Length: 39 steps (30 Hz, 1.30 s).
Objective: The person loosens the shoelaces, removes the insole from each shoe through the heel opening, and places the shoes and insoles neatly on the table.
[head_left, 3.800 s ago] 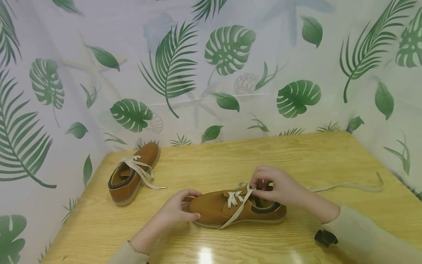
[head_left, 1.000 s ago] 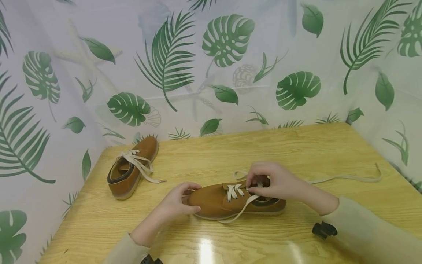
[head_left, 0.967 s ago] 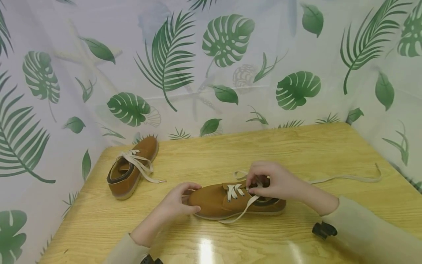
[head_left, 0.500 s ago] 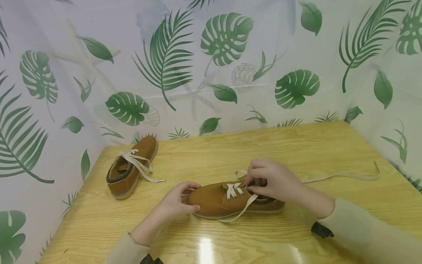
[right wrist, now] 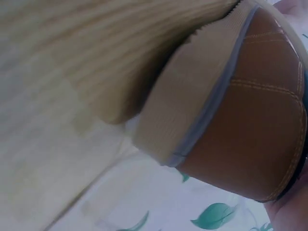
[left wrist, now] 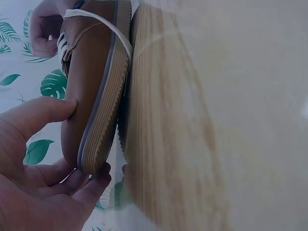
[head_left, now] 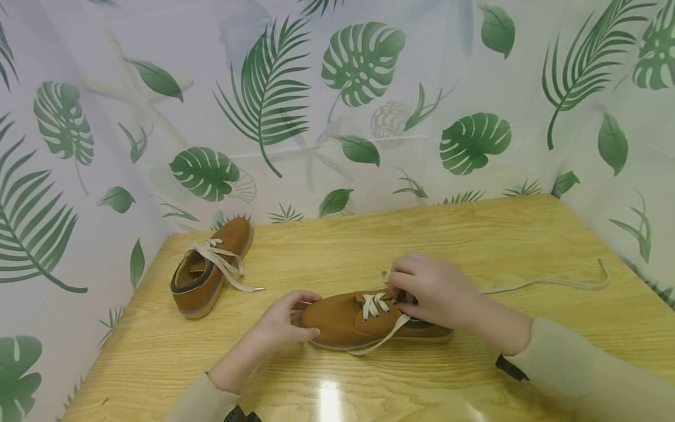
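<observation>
A brown leather shoe [head_left: 337, 321] stands on the table, toe to the left, its cream shoelace [head_left: 387, 335] crossed through the lower eyelets. My left hand [head_left: 285, 319] grips the toe; in the left wrist view its thumb lies on the upper and its fingers [left wrist: 91, 187] curl round the tip of the sole. At the upper eyelets, my right hand [head_left: 435, 290] pinches the lace with bent fingers; the fingertips and the held part are mostly hidden. One lace strand droops along the near side. The right wrist view shows the shoe's heel [right wrist: 240, 130] close up.
A second brown shoe [head_left: 203, 281] sits at the back left of the wooden table [head_left: 316, 252], its laces loose over the side. The other lace end [head_left: 559, 281] trails rightward behind my right hand. A leaf-print cloth [head_left: 364, 164] hangs behind the table.
My right hand has shifted slightly left and turned over the upper eyelets, covering more of the opening. Earlier the near lace strand was pulled taut; now it hangs slack. My left hand keeps its grip.
</observation>
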Tool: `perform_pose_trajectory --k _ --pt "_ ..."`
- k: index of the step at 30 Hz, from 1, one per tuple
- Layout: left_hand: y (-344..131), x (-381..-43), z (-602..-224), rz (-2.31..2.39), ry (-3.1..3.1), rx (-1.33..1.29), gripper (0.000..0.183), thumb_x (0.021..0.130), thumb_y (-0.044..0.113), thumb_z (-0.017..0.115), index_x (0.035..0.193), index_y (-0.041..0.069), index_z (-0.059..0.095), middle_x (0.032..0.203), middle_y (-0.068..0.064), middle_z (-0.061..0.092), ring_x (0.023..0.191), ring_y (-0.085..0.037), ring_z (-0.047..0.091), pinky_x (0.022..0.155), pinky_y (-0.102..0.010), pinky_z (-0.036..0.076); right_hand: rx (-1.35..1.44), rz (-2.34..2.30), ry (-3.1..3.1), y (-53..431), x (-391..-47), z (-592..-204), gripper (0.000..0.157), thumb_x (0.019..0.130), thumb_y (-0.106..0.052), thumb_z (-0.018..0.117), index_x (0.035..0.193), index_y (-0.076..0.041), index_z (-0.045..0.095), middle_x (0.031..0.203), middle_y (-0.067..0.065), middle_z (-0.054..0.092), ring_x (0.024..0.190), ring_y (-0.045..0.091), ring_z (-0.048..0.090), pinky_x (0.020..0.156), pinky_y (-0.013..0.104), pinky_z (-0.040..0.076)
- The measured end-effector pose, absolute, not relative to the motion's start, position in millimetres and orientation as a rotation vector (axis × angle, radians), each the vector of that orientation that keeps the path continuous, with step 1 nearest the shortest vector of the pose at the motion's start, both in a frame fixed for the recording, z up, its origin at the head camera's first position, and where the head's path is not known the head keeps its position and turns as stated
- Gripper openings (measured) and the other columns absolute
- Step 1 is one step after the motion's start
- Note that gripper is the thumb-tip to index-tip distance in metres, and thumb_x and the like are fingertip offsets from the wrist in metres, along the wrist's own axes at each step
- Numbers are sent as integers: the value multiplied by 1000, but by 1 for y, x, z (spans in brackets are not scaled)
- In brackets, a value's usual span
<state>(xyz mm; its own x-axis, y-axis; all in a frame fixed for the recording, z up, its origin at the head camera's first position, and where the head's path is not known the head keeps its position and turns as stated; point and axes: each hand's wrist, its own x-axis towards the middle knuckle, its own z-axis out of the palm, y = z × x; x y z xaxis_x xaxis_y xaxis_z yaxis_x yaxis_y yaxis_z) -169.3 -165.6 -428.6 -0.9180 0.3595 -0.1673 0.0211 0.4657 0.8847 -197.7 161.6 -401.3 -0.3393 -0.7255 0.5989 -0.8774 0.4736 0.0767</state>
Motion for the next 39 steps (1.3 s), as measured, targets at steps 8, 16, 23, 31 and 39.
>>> perform_pose_trajectory --k 8,16,23,31,39 --pt "-167 -169 -427 1431 2388 326 58 89 -3 80 142 1 58 146 -23 58 136 -47 59 111 -50 58 1356 427 -2066 161 -201 -405 33 69 4 89 85 -16 68 83 -5 65 75 9 57 59 19 52" --pt "-168 -169 -428 1432 2369 346 58 90 -3 80 143 1 57 146 -24 57 136 -47 59 111 -49 59 1374 813 -2165 169 -202 -410 31 79 3 87 90 -20 71 92 -6 68 76 5 58 62 15 53" --pt "-169 -168 -427 1441 2352 349 58 90 -2 80 144 1 56 147 -24 57 136 -47 58 110 -49 59 1343 1375 -2370 175 -205 -409 21 90 1 82 91 -19 75 92 -1 73 76 5 60 59 21 56" --pt "-170 -169 -427 1447 2350 363 58 91 -2 79 144 0 56 148 -24 56 138 -47 56 112 -49 58 1159 1572 -2522 176 -205 -409 12 94 -1 79 91 -12 74 89 3 73 75 7 64 62 24 59" --pt "-170 -168 -428 1442 2362 360 58 91 -2 80 144 1 56 148 -23 57 138 -47 56 113 -50 57 1108 1401 -2587 170 -200 -406 19 92 6 74 96 -13 77 84 -3 70 66 1 56 55 22 54"
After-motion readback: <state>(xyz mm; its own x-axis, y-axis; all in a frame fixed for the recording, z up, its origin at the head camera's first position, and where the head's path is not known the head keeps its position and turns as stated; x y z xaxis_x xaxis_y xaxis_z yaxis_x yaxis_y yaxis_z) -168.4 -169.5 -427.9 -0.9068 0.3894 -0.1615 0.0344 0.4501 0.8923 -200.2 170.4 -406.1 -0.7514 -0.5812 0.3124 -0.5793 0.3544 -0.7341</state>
